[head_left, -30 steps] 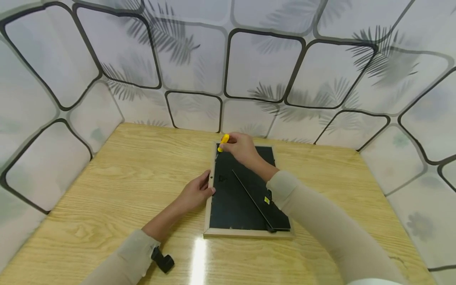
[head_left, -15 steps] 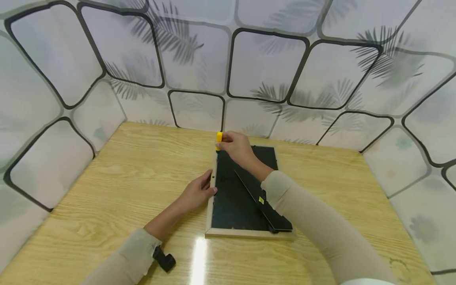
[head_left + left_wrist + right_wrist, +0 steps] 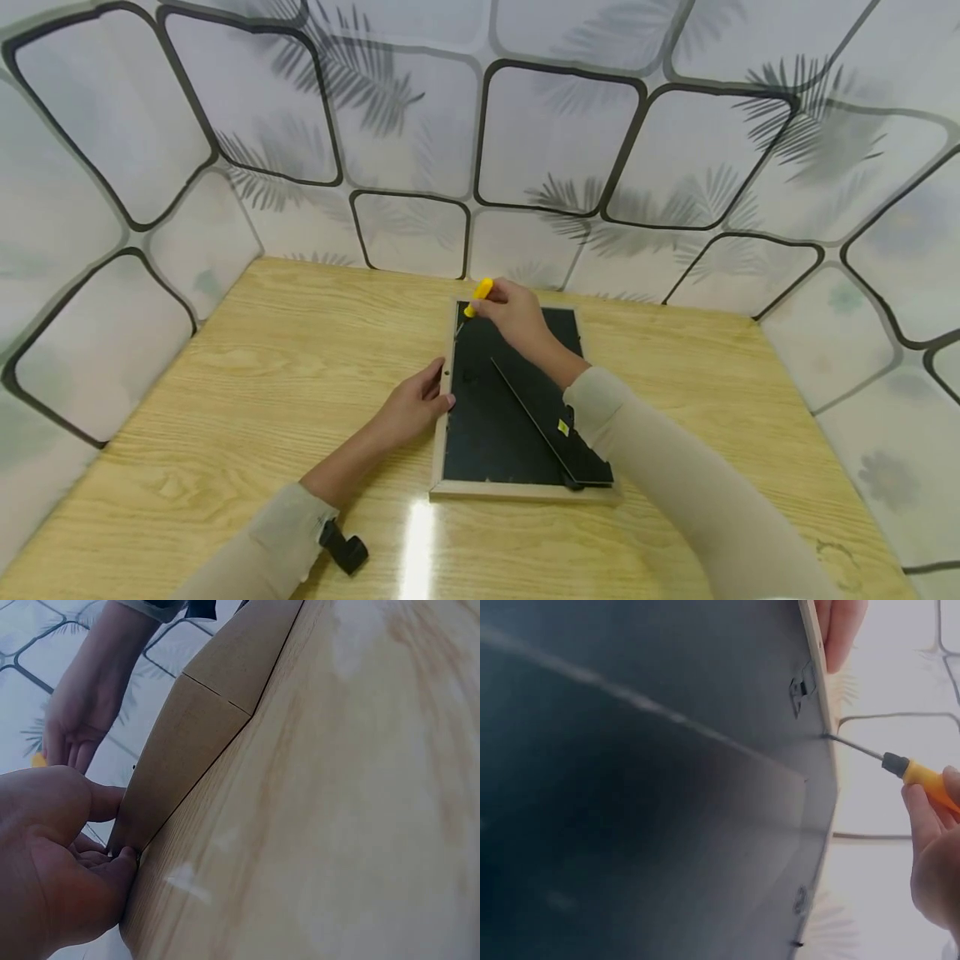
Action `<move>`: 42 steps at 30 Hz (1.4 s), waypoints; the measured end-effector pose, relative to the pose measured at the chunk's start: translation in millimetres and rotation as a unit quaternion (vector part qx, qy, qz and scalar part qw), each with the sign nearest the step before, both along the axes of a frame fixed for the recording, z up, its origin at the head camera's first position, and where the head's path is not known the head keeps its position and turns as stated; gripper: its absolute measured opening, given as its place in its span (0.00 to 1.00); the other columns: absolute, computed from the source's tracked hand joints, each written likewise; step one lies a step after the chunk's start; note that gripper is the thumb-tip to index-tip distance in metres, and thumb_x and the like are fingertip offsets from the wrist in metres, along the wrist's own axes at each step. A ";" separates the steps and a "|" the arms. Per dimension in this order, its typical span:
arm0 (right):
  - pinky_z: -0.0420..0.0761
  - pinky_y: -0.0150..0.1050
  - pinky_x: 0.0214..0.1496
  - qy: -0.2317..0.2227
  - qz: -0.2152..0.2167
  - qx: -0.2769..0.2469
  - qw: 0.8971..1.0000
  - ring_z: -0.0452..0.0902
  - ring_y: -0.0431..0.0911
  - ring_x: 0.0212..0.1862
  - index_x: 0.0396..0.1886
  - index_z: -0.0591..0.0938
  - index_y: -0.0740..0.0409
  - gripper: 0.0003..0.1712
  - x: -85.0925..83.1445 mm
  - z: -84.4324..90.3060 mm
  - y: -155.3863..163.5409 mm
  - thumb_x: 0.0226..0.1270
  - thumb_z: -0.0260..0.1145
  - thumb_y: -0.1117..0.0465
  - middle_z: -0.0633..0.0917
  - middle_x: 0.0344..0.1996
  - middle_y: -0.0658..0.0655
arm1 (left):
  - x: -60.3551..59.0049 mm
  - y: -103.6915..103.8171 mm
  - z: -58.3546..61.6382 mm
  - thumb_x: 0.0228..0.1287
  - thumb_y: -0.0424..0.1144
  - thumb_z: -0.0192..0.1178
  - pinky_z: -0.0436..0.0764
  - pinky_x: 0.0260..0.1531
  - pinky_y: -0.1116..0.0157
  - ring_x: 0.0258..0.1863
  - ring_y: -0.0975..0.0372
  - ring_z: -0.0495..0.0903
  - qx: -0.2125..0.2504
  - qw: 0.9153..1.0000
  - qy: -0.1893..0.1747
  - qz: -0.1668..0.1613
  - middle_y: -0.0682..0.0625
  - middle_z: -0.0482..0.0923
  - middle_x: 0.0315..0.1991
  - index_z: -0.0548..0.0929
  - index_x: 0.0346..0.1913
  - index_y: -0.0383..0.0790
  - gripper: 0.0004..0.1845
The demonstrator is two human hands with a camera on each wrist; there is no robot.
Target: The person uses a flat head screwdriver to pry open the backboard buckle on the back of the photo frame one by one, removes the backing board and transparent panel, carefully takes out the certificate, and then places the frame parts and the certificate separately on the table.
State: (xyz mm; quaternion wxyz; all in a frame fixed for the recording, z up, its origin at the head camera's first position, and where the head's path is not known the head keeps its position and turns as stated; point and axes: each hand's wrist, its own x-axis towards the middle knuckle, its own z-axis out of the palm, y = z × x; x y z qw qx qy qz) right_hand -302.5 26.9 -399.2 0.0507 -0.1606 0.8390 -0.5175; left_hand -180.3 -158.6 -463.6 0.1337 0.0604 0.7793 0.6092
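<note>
Head: pinching screwdriver (image 3: 481,295) in right grip (image 3: 521,315), slanting it down-left of grip to left edge of frame (image 3: 517,492); holding same edge in left grip (image 3: 408,407), farther off. Left wrist: clamped on frame side. Right wrist: touching edge with tip (image 3: 832,737), near metal clip (image 3: 804,688).

Right hand (image 3: 517,317) with yellow screwdriver (image 3: 482,292), left hand (image 3: 411,407) on frame (image 3: 495,491)

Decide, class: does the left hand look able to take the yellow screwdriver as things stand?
Probably not: the left hand grips the wooden frame, and the right hand already holds the yellow screwdriver.
</note>
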 end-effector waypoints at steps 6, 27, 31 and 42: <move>0.84 0.48 0.61 -0.052 -0.021 -0.059 0.997 0.84 0.53 0.54 0.55 0.82 0.60 0.17 -0.4 -7.6 18.4 0.71 0.68 0.59 0.86 0.52 0.61 | -1.5 1.1 -2.2 0.76 0.35 0.55 0.67 0.72 0.54 0.78 0.52 0.55 0.004 1.000 0.001 0.003 0.40 0.50 0.80 0.46 0.81 0.36 0.39; 0.84 0.44 0.60 -0.129 -0.035 -0.174 0.976 0.86 0.43 0.47 0.66 0.72 0.74 0.28 10.2 -20.4 65.7 0.70 0.67 0.68 0.81 0.54 0.64 | -0.6 0.1 -1.9 0.76 0.35 0.56 0.66 0.73 0.55 0.78 0.51 0.54 -0.009 1.000 0.005 0.001 0.39 0.49 0.81 0.46 0.81 0.36 0.40; 0.84 0.45 0.60 -0.136 -0.040 -0.175 0.974 0.86 0.42 0.47 0.66 0.72 0.74 0.27 16.6 -19.1 78.8 0.71 0.66 0.68 0.80 0.54 0.63 | 1.7 0.8 1.6 0.76 0.36 0.55 0.66 0.73 0.56 0.79 0.53 0.54 -0.012 1.000 -0.005 0.004 0.41 0.48 0.81 0.46 0.81 0.38 0.40; 0.86 0.37 0.55 -0.184 -0.057 -0.208 0.959 0.87 0.40 0.44 0.69 0.67 0.76 0.29 30.2 -25.5 124.5 0.75 0.62 0.66 0.81 0.48 0.56 | 2.8 0.5 3.0 0.77 0.36 0.54 0.66 0.73 0.56 0.79 0.53 0.52 -0.012 1.000 -0.012 -0.002 0.41 0.47 0.81 0.45 0.82 0.39 0.39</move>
